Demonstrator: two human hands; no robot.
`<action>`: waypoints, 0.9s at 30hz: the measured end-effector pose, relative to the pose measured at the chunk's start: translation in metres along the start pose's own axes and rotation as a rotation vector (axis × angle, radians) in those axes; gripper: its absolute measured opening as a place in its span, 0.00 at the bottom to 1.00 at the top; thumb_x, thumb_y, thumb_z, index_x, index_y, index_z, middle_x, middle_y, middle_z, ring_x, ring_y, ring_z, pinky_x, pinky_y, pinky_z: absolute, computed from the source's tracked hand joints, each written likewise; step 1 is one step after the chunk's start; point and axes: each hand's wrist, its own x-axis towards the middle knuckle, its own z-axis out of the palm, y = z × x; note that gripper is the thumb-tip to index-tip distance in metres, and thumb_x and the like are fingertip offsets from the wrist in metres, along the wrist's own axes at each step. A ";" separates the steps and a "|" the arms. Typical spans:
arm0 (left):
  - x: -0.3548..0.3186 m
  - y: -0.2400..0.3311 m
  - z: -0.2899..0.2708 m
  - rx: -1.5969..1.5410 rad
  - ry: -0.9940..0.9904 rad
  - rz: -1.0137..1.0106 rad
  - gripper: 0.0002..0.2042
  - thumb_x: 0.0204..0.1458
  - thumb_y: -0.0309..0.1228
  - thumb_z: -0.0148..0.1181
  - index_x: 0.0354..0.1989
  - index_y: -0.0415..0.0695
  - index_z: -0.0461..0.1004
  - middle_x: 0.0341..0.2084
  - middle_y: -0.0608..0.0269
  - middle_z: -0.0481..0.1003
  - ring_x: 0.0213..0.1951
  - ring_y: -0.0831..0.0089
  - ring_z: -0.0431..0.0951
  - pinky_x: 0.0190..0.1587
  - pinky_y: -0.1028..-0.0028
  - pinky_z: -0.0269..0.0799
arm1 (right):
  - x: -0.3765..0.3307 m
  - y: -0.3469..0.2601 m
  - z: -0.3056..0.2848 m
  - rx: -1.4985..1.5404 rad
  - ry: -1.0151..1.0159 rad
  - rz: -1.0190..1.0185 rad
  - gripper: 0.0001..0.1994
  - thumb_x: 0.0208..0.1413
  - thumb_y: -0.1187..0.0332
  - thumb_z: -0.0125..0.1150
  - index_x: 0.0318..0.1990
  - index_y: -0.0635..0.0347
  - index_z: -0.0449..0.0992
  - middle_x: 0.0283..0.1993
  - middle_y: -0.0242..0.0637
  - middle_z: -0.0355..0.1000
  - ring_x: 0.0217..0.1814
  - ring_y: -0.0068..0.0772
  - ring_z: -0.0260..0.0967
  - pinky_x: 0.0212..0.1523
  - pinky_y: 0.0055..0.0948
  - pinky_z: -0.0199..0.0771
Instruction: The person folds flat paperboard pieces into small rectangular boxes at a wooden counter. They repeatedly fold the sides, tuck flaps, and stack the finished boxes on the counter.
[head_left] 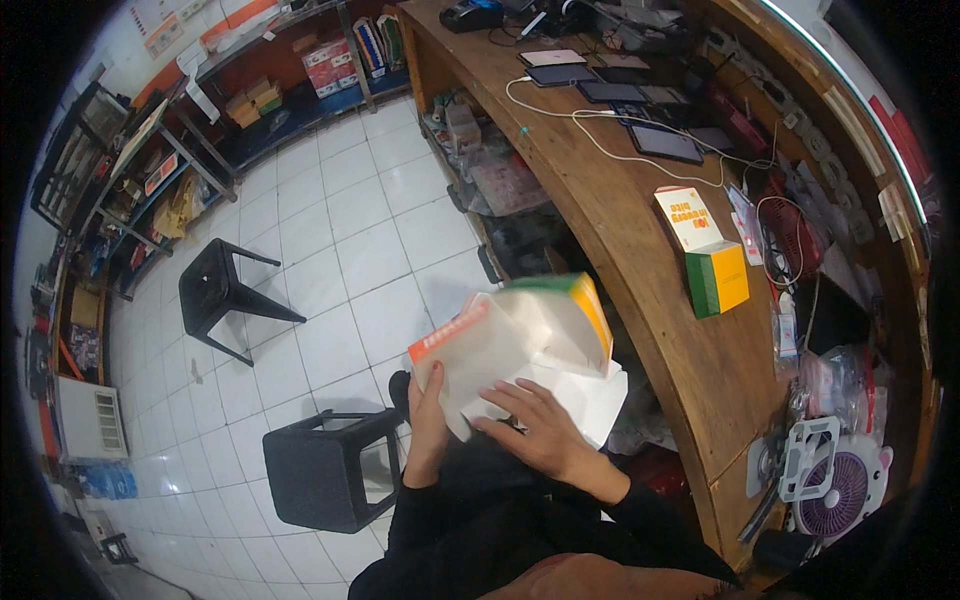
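In front of me I hold an unfolded cardboard food box (480, 360), white inside, with green, yellow and orange parts on its outside. My left hand (428, 425) grips its left edge, thumb on the near side and the fingers mostly hidden behind. Across the white inner panel lies my right hand (540, 420), its fingers stretched and somewhat spread. The far flap of the carton is blurred. A second box (718, 280), green and yellow with a raised white lid, stands on the wooden desk (620, 270) to the right.
Several phones or tablets (665, 143) and white cables lie farther along the desk. A purple fan (832, 485) stands at the near right. Two black stools, one near (318, 470) and one farther (220, 290), stand on the tiled floor (365, 205). Shelves (290, 120) line the far wall.
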 end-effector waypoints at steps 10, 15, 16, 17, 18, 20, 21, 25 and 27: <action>0.005 -0.006 -0.018 0.845 0.003 0.646 0.30 0.55 0.31 0.54 0.68 0.41 0.55 0.65 0.40 0.55 0.68 0.49 0.51 0.66 0.58 0.52 | -0.006 0.027 0.001 0.204 -0.071 0.002 0.18 0.49 0.73 0.63 0.50 0.51 0.76 0.50 0.34 0.74 0.55 0.33 0.71 0.55 0.36 0.69; -0.005 0.028 -0.014 0.925 -0.528 0.542 0.22 0.53 0.31 0.61 0.57 0.41 0.68 0.44 0.45 0.75 0.49 0.51 0.74 0.49 0.63 0.69 | 0.005 0.008 -0.011 0.387 0.152 0.423 0.12 0.49 0.78 0.66 0.42 0.59 0.78 0.40 0.40 0.76 0.43 0.36 0.76 0.44 0.29 0.74; -0.011 0.024 -0.001 0.886 -0.463 0.641 0.21 0.53 0.31 0.62 0.55 0.41 0.70 0.39 0.48 0.76 0.43 0.53 0.76 0.45 0.64 0.70 | 0.007 0.007 -0.012 0.381 0.215 0.491 0.10 0.49 0.78 0.66 0.40 0.61 0.78 0.38 0.40 0.77 0.40 0.36 0.76 0.42 0.28 0.75; -0.017 0.018 0.012 0.840 -0.400 0.740 0.19 0.52 0.30 0.63 0.53 0.41 0.71 0.34 0.50 0.78 0.38 0.54 0.78 0.41 0.65 0.72 | 0.008 0.006 -0.012 0.369 0.278 0.559 0.08 0.49 0.78 0.66 0.38 0.63 0.78 0.36 0.41 0.77 0.37 0.35 0.77 0.40 0.27 0.75; -0.025 0.016 0.023 0.740 -0.277 0.759 0.17 0.50 0.26 0.62 0.50 0.44 0.73 0.32 0.53 0.76 0.33 0.57 0.76 0.36 0.67 0.70 | 0.011 0.002 -0.017 0.400 0.300 0.650 0.11 0.46 0.83 0.66 0.38 0.64 0.78 0.35 0.40 0.76 0.38 0.27 0.75 0.41 0.24 0.74; -0.024 0.012 0.027 0.841 -0.288 0.881 0.10 0.51 0.24 0.60 0.43 0.42 0.74 0.33 0.52 0.75 0.31 0.57 0.76 0.33 0.67 0.69 | 0.004 0.009 -0.012 0.407 0.401 0.574 0.11 0.45 0.85 0.66 0.37 0.65 0.77 0.36 0.40 0.76 0.39 0.27 0.75 0.42 0.24 0.74; -0.024 0.011 0.029 0.891 -0.292 0.942 0.06 0.52 0.23 0.59 0.39 0.41 0.74 0.34 0.52 0.75 0.30 0.58 0.75 0.31 0.67 0.69 | 0.001 0.011 -0.012 0.411 0.451 0.534 0.11 0.45 0.86 0.65 0.36 0.65 0.76 0.36 0.40 0.77 0.40 0.27 0.75 0.43 0.24 0.74; -0.028 0.013 0.036 0.978 -0.205 0.909 0.09 0.46 0.22 0.57 0.36 0.47 0.76 0.28 0.59 0.72 0.29 0.60 0.72 0.30 0.66 0.65 | -0.004 0.023 -0.017 0.552 0.289 0.379 0.12 0.43 0.87 0.65 0.35 0.65 0.75 0.36 0.40 0.77 0.41 0.33 0.75 0.45 0.29 0.74; -0.023 0.011 0.032 1.015 -0.226 0.869 0.05 0.46 0.22 0.56 0.31 0.44 0.75 0.28 0.59 0.72 0.30 0.60 0.72 0.31 0.66 0.65 | -0.005 0.025 -0.016 0.536 0.244 0.336 0.09 0.45 0.82 0.67 0.35 0.63 0.77 0.37 0.40 0.77 0.41 0.37 0.76 0.44 0.30 0.73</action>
